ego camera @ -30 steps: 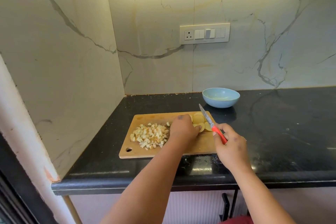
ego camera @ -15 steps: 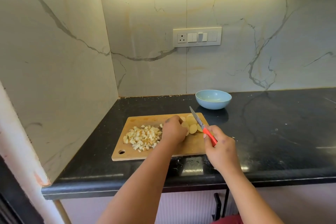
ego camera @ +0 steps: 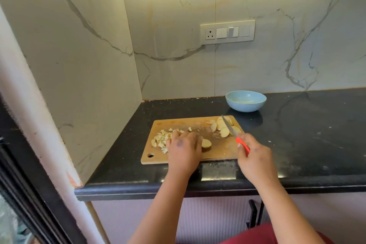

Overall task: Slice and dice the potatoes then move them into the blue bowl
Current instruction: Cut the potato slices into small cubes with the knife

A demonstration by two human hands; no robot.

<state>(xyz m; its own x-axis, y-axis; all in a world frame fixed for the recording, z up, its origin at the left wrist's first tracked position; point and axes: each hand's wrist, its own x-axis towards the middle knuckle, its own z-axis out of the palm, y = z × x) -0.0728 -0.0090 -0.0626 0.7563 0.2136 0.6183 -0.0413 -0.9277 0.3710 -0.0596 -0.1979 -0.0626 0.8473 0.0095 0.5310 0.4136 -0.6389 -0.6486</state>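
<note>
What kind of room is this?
Most likely a home kitchen: a black stone counter, a wooden cutting board with cut potatoes, and a marble-look wall with a switch panel.

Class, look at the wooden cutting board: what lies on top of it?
On the cutting board: diced potato, potato slices, one slice beside the left hand. That hand covers part of the dice, so anything beneath is hidden.

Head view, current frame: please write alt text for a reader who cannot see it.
A person's left hand holds a potato slice on a wooden cutting board beside a pile of diced potato, while the right hand grips a red-handled knife over more potato slices. A blue bowl sits behind on the black counter.
</note>
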